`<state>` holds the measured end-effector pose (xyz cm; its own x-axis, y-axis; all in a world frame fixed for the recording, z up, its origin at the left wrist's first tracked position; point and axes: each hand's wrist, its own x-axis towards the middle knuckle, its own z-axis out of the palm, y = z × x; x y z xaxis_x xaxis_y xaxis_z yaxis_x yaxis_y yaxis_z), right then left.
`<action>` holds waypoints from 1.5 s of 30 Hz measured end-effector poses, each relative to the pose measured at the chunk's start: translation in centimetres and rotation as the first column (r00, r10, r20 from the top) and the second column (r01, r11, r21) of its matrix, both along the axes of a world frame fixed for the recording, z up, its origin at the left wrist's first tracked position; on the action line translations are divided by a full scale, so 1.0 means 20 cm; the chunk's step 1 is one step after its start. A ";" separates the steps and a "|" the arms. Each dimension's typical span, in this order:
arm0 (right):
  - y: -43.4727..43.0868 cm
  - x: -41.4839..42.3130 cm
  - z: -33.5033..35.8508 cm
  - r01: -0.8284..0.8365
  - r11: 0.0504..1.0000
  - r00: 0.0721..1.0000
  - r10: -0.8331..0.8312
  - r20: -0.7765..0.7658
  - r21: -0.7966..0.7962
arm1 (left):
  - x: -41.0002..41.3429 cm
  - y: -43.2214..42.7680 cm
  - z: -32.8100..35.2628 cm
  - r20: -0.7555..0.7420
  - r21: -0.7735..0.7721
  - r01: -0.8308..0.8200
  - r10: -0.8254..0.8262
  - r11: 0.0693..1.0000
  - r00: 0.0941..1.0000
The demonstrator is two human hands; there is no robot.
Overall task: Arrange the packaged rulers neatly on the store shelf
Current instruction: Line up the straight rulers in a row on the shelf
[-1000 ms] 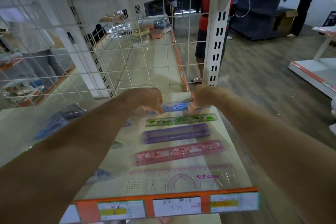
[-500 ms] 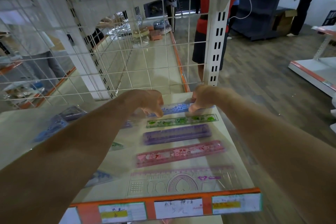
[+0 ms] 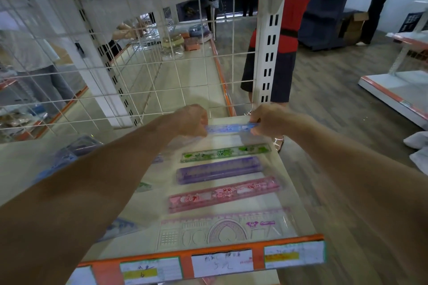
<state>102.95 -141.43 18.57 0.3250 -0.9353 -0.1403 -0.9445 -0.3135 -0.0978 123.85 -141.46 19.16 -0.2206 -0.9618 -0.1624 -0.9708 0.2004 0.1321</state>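
At the near edge of the store shelf runs an orange price strip carrying white price labels, one of them handwritten. Just behind it lies a clear stencil ruler with pink markings, flat and roughly parallel to the edge. Behind that comes a pink ruler, then a purple ruler, then a green ruler. Each lies crosswise in a shiny clear sleeve and stands apart from the next, forming a column on the right part of the shelf.

Farthest back in the column is the blue ruler, held between both hands. The left hand has its fingers curled over the ruler's left end, so that end is hidden inside the grip. The right hand pinches the right end, fingers above and thumb below. The ruler spans the gap between the two grips, level and parallel to the green ruler, a strip of bare shelf between them. Whether it rests on the shelf or hangs just above it cannot be told.

Left of the left forearm, blurred blue packages lie on the shelf.

Behind the hands rises a white wire mesh panel, and at its right a slotted white upright. Beyond that stands a person in a red top on the wood floor.
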 end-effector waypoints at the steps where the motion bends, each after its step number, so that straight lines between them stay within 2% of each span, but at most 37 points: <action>1: 0.00 0.00 0.01 -0.002 0.999 1.000 0.003 0.027 -0.038 | 0.01 0.00 0.02 -0.018 -0.057 -0.009 0.008 0.998 1.000; 4: -0.01 0.01 0.01 0.009 0.995 0.996 0.000 0.094 -0.097 | 0.05 0.03 0.03 -0.023 -0.088 -0.025 0.024 0.996 0.999; 7: -0.02 0.02 -0.05 -0.005 0.994 1.000 0.004 -0.016 -0.107 | 0.09 0.07 -0.01 0.041 -0.032 -0.055 0.056 0.998 0.998; 10: -0.04 0.03 -0.09 -0.030 0.995 0.998 0.025 -0.052 -0.100 | 0.14 0.08 -0.02 0.024 -0.013 -0.099 0.099 0.995 0.995; 13: -0.04 0.05 -0.07 -0.041 0.997 0.999 0.039 -0.024 -0.070 | 0.14 0.09 -0.02 -0.079 0.020 -0.141 0.142 0.990 0.987; 16: -0.05 0.07 -0.07 -0.042 0.998 0.999 0.043 0.024 -0.044 | 0.10 0.10 -0.02 -0.092 -0.014 -0.124 0.122 0.992 0.988; 24: -0.07 0.04 -0.09 0.030 0.999 0.993 -0.027 0.112 -0.023 | 0.10 0.08 -0.03 -0.046 -0.044 -0.125 0.123 0.991 0.991; 27: -0.07 0.02 -0.10 -0.001 1.000 0.989 0.006 0.147 -0.031 | 0.09 0.08 -0.02 -0.021 -0.099 -0.137 0.136 0.986 0.991; 30: -0.06 0.01 -0.08 -0.036 0.991 0.975 0.063 0.213 -0.127 | 0.11 0.08 -0.01 0.029 -0.175 -0.106 0.113 0.979 0.993; 35: -0.04 0.02 -0.10 -0.085 0.991 0.985 0.099 0.143 -0.103 | 0.08 0.11 -0.01 0.100 -0.126 -0.097 0.110 0.987 0.989; 38: -0.03 0.01 -0.10 -0.074 0.981 0.957 0.120 0.263 -0.177 | 0.08 0.09 -0.01 0.065 -0.111 -0.113 0.121 0.987 0.991; 40: -0.02 0.01 -0.12 -0.062 0.979 0.956 0.114 0.270 -0.197 | 0.07 0.09 -0.01 0.077 -0.076 -0.105 0.111 0.992 0.991; 45: -0.08 0.01 -0.08 -0.071 0.993 0.971 0.091 0.220 -0.096 | 0.06 0.06 -0.02 0.099 -0.078 -0.053 0.060 0.996 0.993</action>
<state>103.06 -143.02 16.97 0.4139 -0.9100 0.0253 -0.8728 -0.4046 -0.2729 125.12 -140.29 18.83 -0.1516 -0.9826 -0.1075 -0.9884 0.1504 0.0191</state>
